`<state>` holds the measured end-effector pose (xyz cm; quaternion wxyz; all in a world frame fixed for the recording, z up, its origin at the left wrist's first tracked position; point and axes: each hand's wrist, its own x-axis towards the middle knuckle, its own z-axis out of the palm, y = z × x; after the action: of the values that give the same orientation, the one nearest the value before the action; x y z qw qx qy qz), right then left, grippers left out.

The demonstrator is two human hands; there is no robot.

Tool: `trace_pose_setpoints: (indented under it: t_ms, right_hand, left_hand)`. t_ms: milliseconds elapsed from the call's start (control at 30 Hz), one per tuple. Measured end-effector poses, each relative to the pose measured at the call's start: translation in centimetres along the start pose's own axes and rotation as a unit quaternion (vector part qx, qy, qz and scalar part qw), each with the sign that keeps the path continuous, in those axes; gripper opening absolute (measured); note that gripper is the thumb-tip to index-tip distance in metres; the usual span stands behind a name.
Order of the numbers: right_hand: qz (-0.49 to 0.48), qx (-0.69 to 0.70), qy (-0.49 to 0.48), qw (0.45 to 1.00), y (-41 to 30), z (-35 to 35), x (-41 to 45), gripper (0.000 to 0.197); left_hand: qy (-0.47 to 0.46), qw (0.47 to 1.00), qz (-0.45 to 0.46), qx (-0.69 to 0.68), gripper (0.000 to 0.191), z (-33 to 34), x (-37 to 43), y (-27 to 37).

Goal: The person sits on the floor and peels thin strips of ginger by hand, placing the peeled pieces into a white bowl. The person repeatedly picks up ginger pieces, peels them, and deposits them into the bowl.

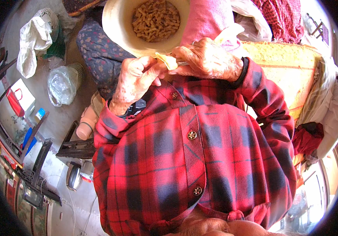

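Observation:
My left hand (138, 78), with a dark watch at the wrist, pinches a thin, curled pale yellow piece (168, 61), perhaps food. From the other side my right hand (208, 60) grips the same piece; a narrow pale edge shows between its fingers, and I cannot tell whether it is part of the piece. Just beyond my hands a cream-coloured basin (114, 28) rests by my lap. Many short brown cut pieces (156, 20) lie at its bottom. Pink cloth (207, 19) lies against the basin's right side, and a white cloth or bag (229, 32) shows behind my right hand.
On the right is a yellow padded seat (284, 67), with white plastic bags (254, 20) beyond. Floor items at left include a clear plastic bag (64, 85), a white sack (34, 44) and a red-and-white bag (21, 97). A pink bottle-like container (84, 126) is near my left elbow.

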<state>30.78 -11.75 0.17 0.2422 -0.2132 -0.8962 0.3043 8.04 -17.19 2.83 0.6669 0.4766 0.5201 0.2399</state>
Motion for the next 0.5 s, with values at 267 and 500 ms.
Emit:
trace_pose_setpoints:
  t_ms: [267, 500]
  right_hand:
    - [0.032, 0.043, -0.107, 0.993, 0.1, -1.1, -1.1, 0.032]
    - [0.049, 0.060, -0.116, 0.990, 0.2, -0.9, -2.0, 0.022]
  left_hand:
    - [-0.033, 0.989, 0.066, 0.130, 0.019, -1.8, -0.7, -0.7]
    - [-0.031, 0.981, 0.081, 0.173, 0.016, -3.0, -1.3, -1.1]
